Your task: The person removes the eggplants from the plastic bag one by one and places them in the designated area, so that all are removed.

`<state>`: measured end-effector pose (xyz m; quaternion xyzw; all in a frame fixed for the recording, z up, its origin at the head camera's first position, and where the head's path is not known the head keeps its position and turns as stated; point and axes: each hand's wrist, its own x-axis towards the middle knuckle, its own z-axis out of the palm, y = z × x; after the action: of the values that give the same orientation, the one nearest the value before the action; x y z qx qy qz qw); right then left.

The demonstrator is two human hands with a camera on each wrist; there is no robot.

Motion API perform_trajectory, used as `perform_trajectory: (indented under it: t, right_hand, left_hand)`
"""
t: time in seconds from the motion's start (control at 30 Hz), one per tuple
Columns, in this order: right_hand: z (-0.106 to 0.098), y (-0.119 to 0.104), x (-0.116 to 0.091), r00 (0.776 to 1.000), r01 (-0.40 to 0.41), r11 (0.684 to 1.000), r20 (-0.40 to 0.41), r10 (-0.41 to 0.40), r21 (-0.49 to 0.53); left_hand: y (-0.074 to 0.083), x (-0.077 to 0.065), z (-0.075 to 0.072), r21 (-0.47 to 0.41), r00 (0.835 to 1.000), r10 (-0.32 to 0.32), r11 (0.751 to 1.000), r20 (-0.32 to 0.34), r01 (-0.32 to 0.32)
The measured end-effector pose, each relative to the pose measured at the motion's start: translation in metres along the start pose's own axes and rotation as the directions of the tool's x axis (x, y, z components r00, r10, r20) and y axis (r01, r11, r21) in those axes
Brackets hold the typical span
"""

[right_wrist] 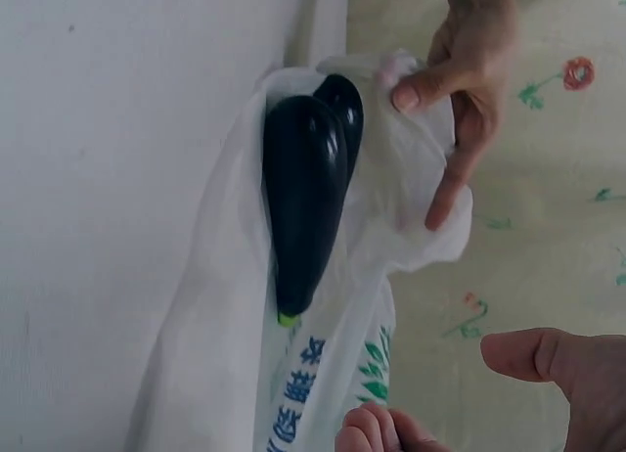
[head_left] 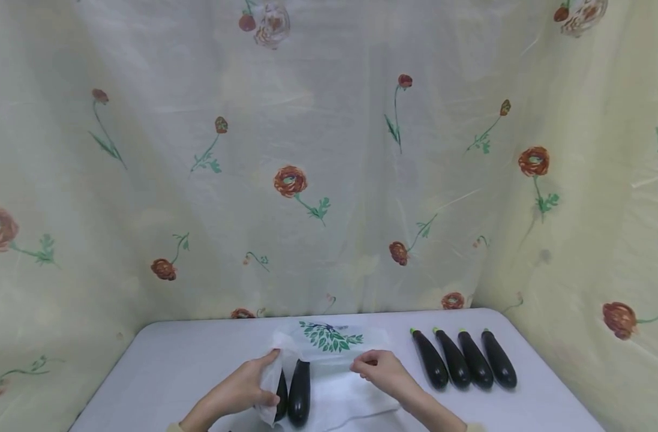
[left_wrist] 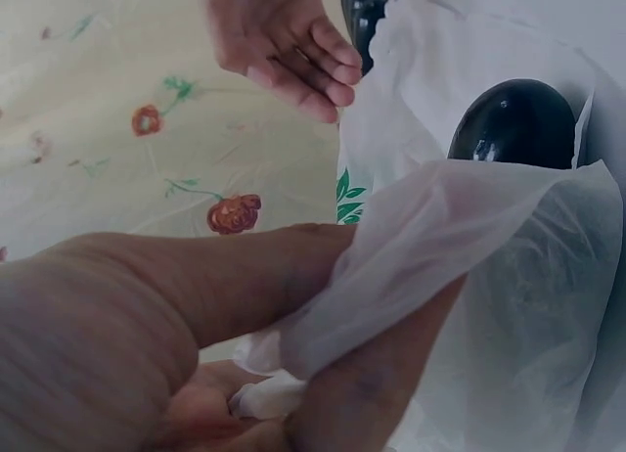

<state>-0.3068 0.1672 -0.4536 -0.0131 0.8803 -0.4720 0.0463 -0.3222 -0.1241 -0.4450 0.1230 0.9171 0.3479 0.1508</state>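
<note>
Left hand (head_left: 253, 384): fingers grip the near side edge of the bag. I judge that this hold lifts the thin film away from what lies inside, so the mouth gapes toward the person.

Bag (head_left: 329, 355): white, flimsy plastic, laid flat on its back, green leaf print (head_left: 331, 337) uppermost; blue lettering (right_wrist: 298, 393) shows in my right wrist view. Flat, it probably takes long items more easily than upright.

Two eggplants: inside the bag's mouth, side by side. The left eggplant (head_left: 281, 397) is half covered by film and fingers; the right eggplant (head_left: 299, 393) lies in plain sight. Its green tip points inward, presumably for a neat fit.

Right hand (head_left: 379, 372): fingers bent at the bag's upper edge; I cannot tell whether they pinch film. The place suits steadying that layer.

Four eggplants (head_left: 451, 357): outside the bag, on the right; one slanting row, green tips away from the person, likely set within easy reach.

Surface: white counter (head_left: 210, 354), rounded far corners.

Room: pale curtain (head_left: 339, 252) on three sides, printed with red-brown flowers and green stems.
</note>
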Motion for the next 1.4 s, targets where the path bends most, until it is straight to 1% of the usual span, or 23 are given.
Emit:
perform_trajectory:
  t: [0.2,0.43,0.57,0.67,0.77,0.93,1.03,1.13,1.23,1.4]
  right_hand:
    - [0.020,-0.006,0.001,0.999,0.015,1.000,0.047,-0.015,-0.003]
    - [0.046,-0.010,0.004,0.995,0.037,0.999,0.090,-0.035,-0.014]
    - [0.057,-0.011,0.007,0.995,0.024,1.000,0.102,-0.022,-0.019]
    - [0.063,-0.011,0.010,0.995,0.005,1.000,0.100,-0.002,-0.027]
    - [0.068,-0.011,0.012,0.996,0.002,1.000,0.091,0.000,-0.023]
    - [0.074,-0.011,0.013,0.997,0.023,1.000,0.071,-0.022,-0.012]
    - [0.078,-0.012,0.014,0.997,0.036,0.999,0.062,-0.034,-0.025]
    - [0.082,-0.014,0.015,0.998,0.026,0.999,0.065,-0.024,-0.038]
    - [0.086,-0.017,0.016,0.997,0.000,0.999,0.075,0.003,-0.046]
    - [0.094,-0.018,0.017,0.997,-0.019,0.999,0.080,0.022,-0.035]
  left_hand:
    - [0.000,0.000,0.000,-0.006,1.000,0.015,1.000,-0.003,-0.015]
    - [-0.001,0.000,0.000,0.001,1.000,0.005,1.000,-0.008,-0.005]
    - [-0.001,-0.002,0.002,-0.011,1.000,0.027,1.000,-0.015,-0.027]
    - [-0.001,-0.003,0.003,-0.021,0.999,0.045,0.999,-0.015,-0.045]
    - [0.000,-0.004,0.003,-0.016,0.999,0.048,0.999,-0.016,-0.049]
    - [0.001,-0.005,0.003,-0.015,0.999,0.041,0.999,-0.019,-0.041]
    - [0.002,-0.006,0.002,-0.019,0.999,0.031,0.999,-0.019,-0.031]
    - [0.002,-0.006,0.002,-0.018,1.000,0.024,1.000,-0.014,-0.024]
    - [0.003,-0.006,0.000,-0.017,1.000,0.025,1.000,-0.006,-0.026]
    - [0.004,-0.005,-0.002,-0.025,1.000,0.012,1.000,0.008,-0.012]
